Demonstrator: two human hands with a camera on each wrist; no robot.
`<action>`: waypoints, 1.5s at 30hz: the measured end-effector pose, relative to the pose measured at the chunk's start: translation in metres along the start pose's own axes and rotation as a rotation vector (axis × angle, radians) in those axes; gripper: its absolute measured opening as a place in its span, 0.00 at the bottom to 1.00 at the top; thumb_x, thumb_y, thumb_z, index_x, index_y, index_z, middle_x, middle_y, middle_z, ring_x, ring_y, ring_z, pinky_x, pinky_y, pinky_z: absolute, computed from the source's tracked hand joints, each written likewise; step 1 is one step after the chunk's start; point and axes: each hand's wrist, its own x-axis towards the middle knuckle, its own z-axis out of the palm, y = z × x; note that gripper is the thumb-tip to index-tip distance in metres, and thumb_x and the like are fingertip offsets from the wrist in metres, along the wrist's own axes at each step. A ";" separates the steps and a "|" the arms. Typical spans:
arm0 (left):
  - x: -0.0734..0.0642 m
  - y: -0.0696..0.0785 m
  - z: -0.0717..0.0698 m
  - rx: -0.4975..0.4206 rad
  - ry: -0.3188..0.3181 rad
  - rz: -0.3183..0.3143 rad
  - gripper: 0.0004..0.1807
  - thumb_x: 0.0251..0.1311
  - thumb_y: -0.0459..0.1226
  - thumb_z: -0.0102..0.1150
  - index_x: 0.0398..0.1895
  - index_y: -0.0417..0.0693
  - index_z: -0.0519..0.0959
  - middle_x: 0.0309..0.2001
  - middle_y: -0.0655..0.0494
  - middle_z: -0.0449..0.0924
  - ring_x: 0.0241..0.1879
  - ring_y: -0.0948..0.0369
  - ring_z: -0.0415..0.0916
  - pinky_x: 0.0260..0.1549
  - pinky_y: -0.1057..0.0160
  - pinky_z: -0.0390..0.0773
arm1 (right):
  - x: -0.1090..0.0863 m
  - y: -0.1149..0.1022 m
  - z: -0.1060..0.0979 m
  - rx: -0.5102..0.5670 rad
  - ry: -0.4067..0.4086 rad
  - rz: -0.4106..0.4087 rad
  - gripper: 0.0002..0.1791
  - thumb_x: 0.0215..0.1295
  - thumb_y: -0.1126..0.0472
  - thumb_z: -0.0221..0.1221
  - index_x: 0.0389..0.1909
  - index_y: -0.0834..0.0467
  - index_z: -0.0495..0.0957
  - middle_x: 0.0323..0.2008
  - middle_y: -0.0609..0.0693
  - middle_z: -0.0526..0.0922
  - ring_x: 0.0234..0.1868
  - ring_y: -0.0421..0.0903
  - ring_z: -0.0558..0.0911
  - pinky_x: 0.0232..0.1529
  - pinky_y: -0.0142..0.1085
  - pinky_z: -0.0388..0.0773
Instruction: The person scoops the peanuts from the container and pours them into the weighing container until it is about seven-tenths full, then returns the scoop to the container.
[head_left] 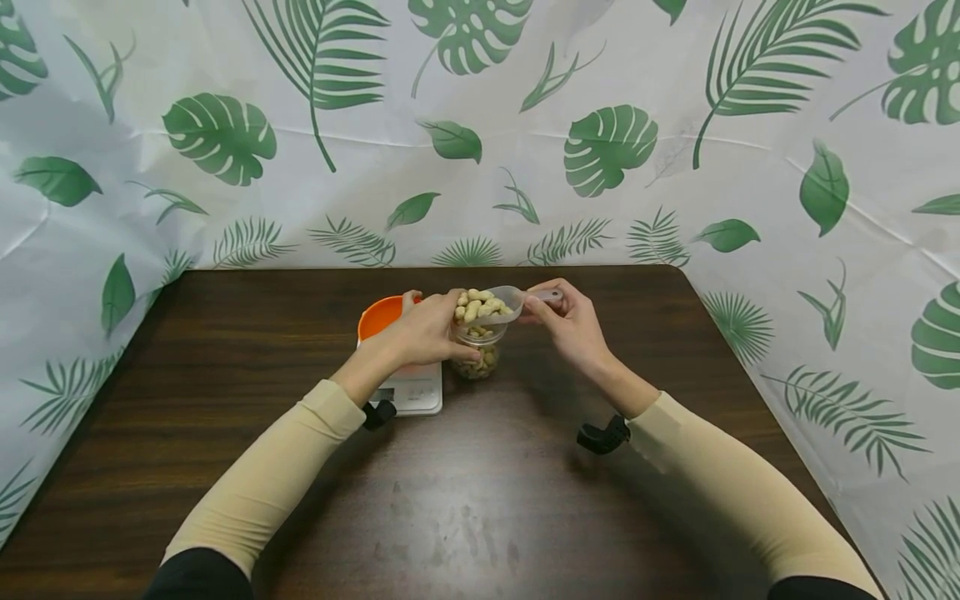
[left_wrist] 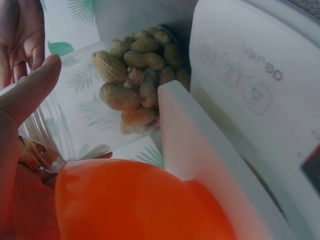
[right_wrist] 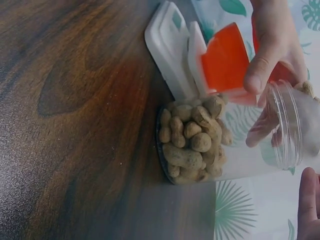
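The left hand (head_left: 429, 329) is partly closed, curved in a C about the neck of the clear jar (head_left: 478, 365), its thumb on the near side and other fingers showing through the wall beyond. The right hand (head_left: 566, 321) is nearly closed, pinching the handle (head_left: 549, 296) of a clear scoop (head_left: 512, 300) between thumb and fingers.

The scoop is over the jar's mouth, heaped with peanuts (head_left: 480, 307), its handle pointing to 3 o'clock; more peanuts (right_wrist: 192, 140) fill the jar's lower part. The jar stands upright on the dark wooden table (head_left: 480, 500), at 12 o'clock from the person.

The left forearm comes in from 7 o'clock and the right from 5, both in pale sleeves (head_left: 262, 475), the 2 hands meeting at the jar. Just beside the jar, toward 10 o'clock, an orange bowl (head_left: 379, 318) sits on a white scale (head_left: 420, 393). The left hand passes in front of the bowl; I can't tell whether they touch.
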 end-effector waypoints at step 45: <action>0.000 0.005 -0.008 -0.035 0.055 0.023 0.62 0.48 0.66 0.74 0.81 0.49 0.55 0.71 0.47 0.66 0.68 0.51 0.65 0.61 0.41 0.59 | -0.008 0.011 0.001 0.175 0.092 0.059 0.07 0.77 0.68 0.55 0.50 0.66 0.75 0.46 0.54 0.87 0.47 0.48 0.87 0.54 0.52 0.79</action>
